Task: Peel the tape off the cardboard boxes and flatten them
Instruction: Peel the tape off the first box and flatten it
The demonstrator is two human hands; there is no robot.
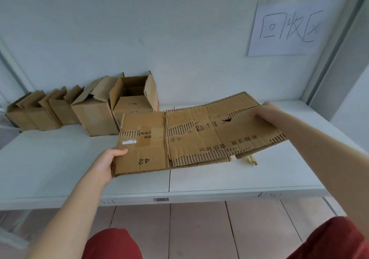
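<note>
Cardboard [189,139], flattened, is spread over the middle of the shelf [60,169], its torn top layer showing ribs!
And the hands?
Left hand [107,163] pinches the near-left corner, thumb on top. Right hand [267,113] curls round the far-right edge.
Resting on the shelf?
Can't tell. Crumpled tape [252,160] lies by its near-right edge. Boxes [93,115], flaps up, line the far left. A sign [287,27] hangs on the wall.

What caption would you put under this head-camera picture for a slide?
Left hand and right hand hold a flattened cardboard box over a white table, a row of open boxes behind.
</note>
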